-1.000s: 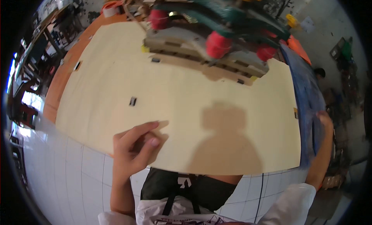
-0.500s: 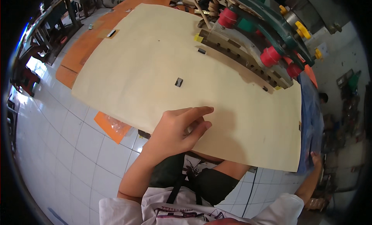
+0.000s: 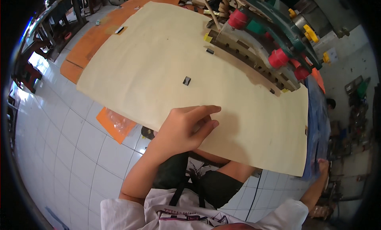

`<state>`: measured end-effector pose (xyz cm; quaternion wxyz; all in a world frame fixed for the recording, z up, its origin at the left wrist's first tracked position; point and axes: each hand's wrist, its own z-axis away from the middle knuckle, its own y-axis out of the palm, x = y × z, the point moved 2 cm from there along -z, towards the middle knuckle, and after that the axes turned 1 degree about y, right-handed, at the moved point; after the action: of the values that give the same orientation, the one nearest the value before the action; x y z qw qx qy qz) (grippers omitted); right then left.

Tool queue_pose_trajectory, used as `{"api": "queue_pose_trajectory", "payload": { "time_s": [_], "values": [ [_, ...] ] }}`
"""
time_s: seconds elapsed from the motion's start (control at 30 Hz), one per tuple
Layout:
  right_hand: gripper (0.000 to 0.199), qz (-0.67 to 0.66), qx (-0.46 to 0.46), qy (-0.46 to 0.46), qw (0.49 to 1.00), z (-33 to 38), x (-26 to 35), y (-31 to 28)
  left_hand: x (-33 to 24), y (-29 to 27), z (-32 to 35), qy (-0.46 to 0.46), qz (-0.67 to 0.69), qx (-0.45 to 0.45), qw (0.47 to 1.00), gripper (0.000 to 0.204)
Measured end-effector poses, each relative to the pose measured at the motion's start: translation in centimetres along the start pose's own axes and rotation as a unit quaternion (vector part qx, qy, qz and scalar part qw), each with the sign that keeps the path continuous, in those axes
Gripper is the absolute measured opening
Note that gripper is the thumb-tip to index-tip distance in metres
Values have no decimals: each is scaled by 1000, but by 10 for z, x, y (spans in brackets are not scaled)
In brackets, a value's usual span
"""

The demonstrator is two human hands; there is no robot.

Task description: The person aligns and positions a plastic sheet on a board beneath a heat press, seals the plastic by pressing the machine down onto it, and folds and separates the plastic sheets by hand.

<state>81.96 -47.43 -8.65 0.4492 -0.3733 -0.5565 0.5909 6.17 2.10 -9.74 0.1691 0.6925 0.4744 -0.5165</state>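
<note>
A large cream sheet covers most of the orange table. Over its near edge hovers my left hand, thumb and index finger apart, the other fingers curled, nothing visible in its grasp. Beyond the hand, a small dark rectangular piece lies on the sheet. Other small dark pieces rest farther back, one black block and another beside the machine. At the far right, my right hand is by the lower part of a blue plastic-like sheet. Its fingers look curled; what they hold is too small to make out.
A green machine with red and yellow knobs stands at the back right. A black-and-white piece lies near the sheet's left edge, on the orange table. Below the table, an orange sheet with clear plastic shows above the tiled floor.
The view has shifted slightly. My right hand has moved a little lower beside the blue sheet, its fingers more curled. My left hand keeps nearly the same pose.
</note>
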Motion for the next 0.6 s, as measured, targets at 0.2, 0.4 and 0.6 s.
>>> {"api": "queue_pose_trajectory", "payload": {
  "time_s": [0.2, 0.4, 0.6],
  "values": [
    [42, 160, -85, -15, 983, 56, 46, -23, 7, 3, 3, 4, 14, -18, 1000, 25],
    [35, 256, -32, -48, 965, 145, 165, -51, 4, 0, 6, 13, -1, -34, 999, 25],
    [32, 209, -50, -24, 976, 161, 172, -55, 6, 3, 4, 17, -15, -30, 999, 25]
  ]
}}
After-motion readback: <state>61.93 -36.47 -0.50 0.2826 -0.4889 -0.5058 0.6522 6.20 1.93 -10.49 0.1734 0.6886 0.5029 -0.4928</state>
